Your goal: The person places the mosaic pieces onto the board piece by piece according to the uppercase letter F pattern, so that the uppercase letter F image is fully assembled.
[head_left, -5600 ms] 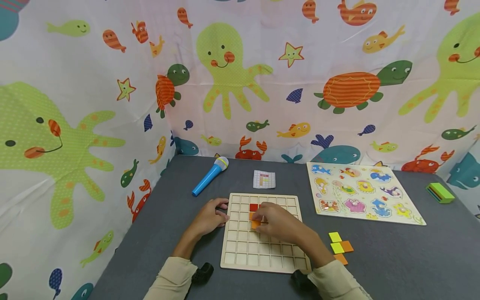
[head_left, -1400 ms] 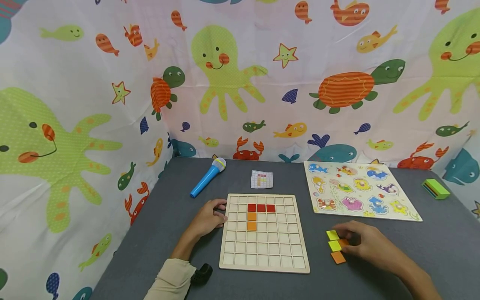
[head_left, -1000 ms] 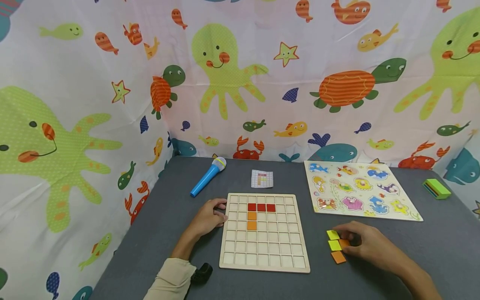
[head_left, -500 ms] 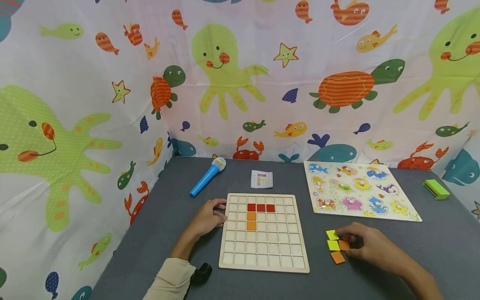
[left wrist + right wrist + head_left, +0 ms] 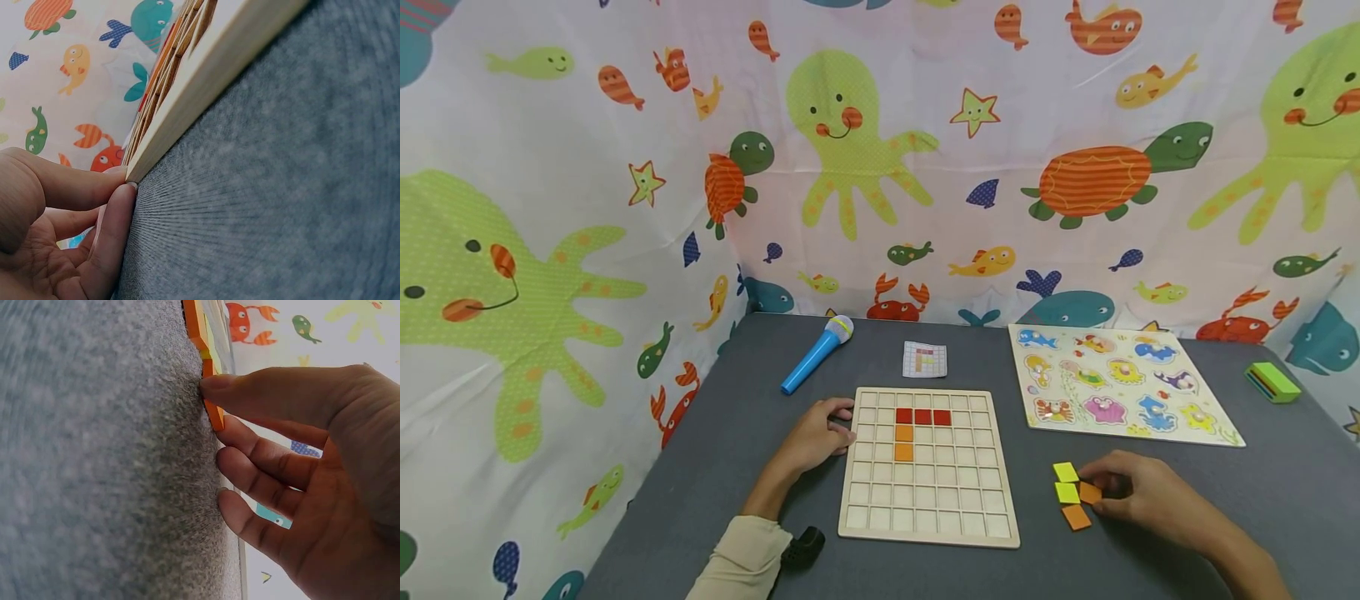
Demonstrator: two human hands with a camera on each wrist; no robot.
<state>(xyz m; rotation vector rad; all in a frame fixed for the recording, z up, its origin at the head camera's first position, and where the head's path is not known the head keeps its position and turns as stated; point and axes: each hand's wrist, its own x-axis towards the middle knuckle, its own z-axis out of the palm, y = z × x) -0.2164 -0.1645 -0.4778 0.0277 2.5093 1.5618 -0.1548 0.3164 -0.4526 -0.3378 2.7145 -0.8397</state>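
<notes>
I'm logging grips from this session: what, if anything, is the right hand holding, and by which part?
The right hand pinches the nearer loose orange flat square tile by its edges, between thumb and fingertip.

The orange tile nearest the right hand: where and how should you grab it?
I'd pinch the orange tile by its near and far edges, toward their right ends, probably coming from the right: it's thin and flat, and a yellow tile sits beside its left edge.

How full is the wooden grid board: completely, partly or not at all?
Partly filled: the wooden grid board holds three red tiles in one row and two orange tiles below the leftmost; every other square is bare.
</notes>
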